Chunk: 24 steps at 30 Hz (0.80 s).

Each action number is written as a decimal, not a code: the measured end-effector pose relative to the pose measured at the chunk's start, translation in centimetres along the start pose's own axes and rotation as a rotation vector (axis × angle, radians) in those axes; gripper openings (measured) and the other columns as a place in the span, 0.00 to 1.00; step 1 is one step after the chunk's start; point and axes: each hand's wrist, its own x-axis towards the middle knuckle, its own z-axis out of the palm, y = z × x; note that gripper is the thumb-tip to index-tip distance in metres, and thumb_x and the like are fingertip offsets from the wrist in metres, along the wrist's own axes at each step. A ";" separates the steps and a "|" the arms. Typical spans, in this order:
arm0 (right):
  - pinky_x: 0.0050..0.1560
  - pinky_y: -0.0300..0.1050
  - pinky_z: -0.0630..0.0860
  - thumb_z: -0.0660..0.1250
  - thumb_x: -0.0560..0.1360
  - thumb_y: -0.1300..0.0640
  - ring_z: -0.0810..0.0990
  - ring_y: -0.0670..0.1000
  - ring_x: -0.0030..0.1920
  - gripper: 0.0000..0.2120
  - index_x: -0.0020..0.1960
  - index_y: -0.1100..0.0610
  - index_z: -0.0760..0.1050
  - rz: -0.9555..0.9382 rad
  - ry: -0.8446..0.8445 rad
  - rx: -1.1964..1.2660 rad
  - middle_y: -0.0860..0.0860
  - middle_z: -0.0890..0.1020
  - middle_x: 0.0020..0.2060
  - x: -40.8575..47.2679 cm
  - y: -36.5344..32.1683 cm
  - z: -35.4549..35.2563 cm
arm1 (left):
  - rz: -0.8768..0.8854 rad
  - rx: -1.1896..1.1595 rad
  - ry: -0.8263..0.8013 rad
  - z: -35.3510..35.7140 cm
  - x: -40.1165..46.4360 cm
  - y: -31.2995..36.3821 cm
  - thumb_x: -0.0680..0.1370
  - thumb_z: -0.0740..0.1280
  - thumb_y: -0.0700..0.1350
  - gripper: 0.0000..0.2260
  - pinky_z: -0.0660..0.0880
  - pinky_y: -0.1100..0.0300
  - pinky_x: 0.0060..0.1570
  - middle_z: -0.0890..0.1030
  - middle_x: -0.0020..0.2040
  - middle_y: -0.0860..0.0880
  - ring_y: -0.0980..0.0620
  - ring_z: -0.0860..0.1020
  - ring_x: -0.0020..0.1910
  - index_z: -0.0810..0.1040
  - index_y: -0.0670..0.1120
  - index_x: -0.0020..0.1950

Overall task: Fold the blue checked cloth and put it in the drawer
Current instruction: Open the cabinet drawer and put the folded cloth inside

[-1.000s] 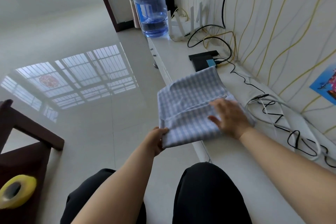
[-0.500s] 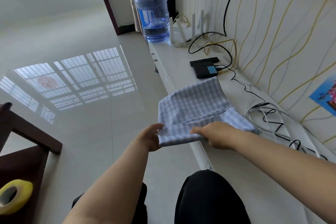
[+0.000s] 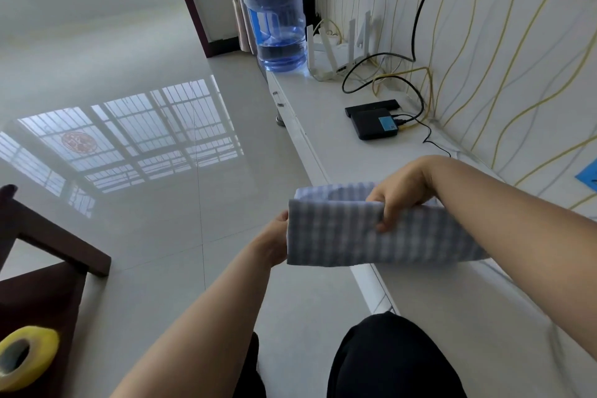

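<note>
The blue checked cloth (image 3: pixel 339 236) is held up off the white cabinet top (image 3: pixel 326 113), folded into a long band that hangs over the cabinet's front edge. My left hand (image 3: pixel 274 241) grips its left end, partly hidden behind the fabric. My right hand (image 3: pixel 399 192) pinches the upper fold near the middle, fingers curled over the front. A drawer front with a small metal handle (image 3: pixel 277 98) shows on the cabinet's side, farther away and closed.
A black box (image 3: pixel 374 123) with cables, a white router (image 3: pixel 336 55) and a blue water bottle (image 3: pixel 274 22) stand at the far end of the cabinet. A dark wooden chair (image 3: pixel 48 268) with yellow tape (image 3: pixel 22 355) is at the left. My knees are below.
The cloth lay spread on the cabinet top under my right palm. Both hands have gathered it, lifted it and folded it over toward me into a narrower band.
</note>
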 end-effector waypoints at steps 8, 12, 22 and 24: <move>0.54 0.46 0.71 0.67 0.74 0.43 0.76 0.53 0.54 0.20 0.59 0.54 0.75 0.130 0.615 -0.249 0.55 0.78 0.58 6.4 2.0 -4.0 | -0.177 -0.140 -0.062 -0.8 0.5 -1.0 0.79 0.63 0.42 0.12 0.78 0.58 0.42 0.83 0.50 0.45 0.50 0.82 0.42 0.76 0.41 0.62; 0.67 0.55 0.63 0.56 0.77 0.37 0.66 0.57 0.68 0.27 0.70 0.50 0.65 0.203 0.735 -0.382 0.53 0.66 0.69 9.5 4.5 -2.3 | -0.250 -0.413 -0.011 -0.5 1.1 -0.5 0.73 0.45 0.74 0.42 0.77 0.50 0.50 0.82 0.56 0.41 0.43 0.82 0.54 0.76 0.42 0.64; 0.41 0.50 0.69 0.53 0.81 0.52 0.75 0.60 0.45 0.07 0.52 0.56 0.64 -0.081 1.127 -0.236 0.54 0.76 0.43 9.2 7.5 0.8 | -0.217 -0.399 -0.088 -0.6 0.9 0.4 0.71 0.65 0.68 0.33 0.72 0.42 0.63 0.81 0.61 0.41 0.41 0.80 0.59 0.75 0.45 0.65; 0.42 0.49 0.70 0.53 0.81 0.50 0.77 0.60 0.47 0.11 0.56 0.57 0.65 -0.102 1.154 -0.175 0.56 0.78 0.48 8.8 7.4 1.3 | -0.152 -0.383 -0.058 -0.3 0.7 0.7 0.74 0.70 0.58 0.25 0.77 0.44 0.55 0.80 0.60 0.40 0.41 0.80 0.56 0.75 0.44 0.64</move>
